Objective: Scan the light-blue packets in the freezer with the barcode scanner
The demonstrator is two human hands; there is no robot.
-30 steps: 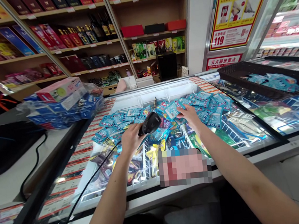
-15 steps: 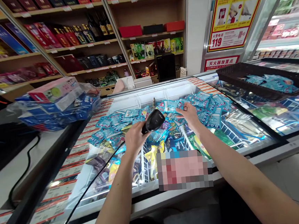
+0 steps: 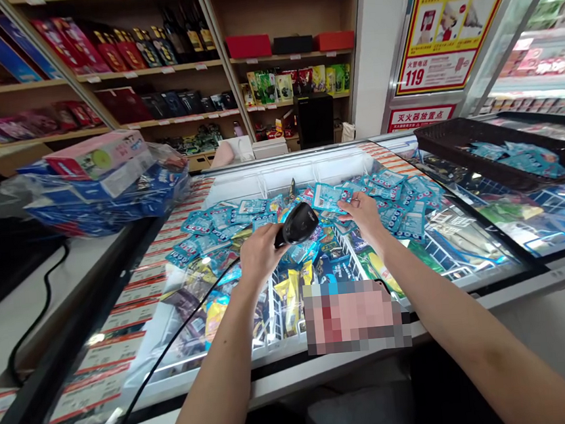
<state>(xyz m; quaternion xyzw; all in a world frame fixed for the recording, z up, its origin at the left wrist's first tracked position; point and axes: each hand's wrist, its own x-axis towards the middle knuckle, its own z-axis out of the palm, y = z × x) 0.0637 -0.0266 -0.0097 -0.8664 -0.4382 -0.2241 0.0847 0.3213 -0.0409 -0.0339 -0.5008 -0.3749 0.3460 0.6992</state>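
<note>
My left hand [image 3: 262,253] is wrapped round the handle of a black barcode scanner [image 3: 299,224], whose cable runs down to the lower left. To its right, my right hand [image 3: 365,216] pinches the edge of a light blue packet [image 3: 327,197] between thumb and fingers, its printed side facing up. The scanner's head is just below and left of this packet, apart from it. Many similar blue packets [image 3: 399,192] lie spread on the glass top of a chest freezer [image 3: 276,364], on both sides of my hands.
A brown plastic tray [image 3: 507,176] with more blue packets sits at the right. Plastic-wrapped blue boxes with a pink box [image 3: 97,155] on top stand at the left. A blurred-out item [image 3: 355,316] lies at the freezer's front edge. Stocked shelves [image 3: 127,74] rise behind.
The packet in my right hand has turned its printed face more clearly upward and been raised slightly. The scanner has shifted a little right, and my view has dipped slightly.
</note>
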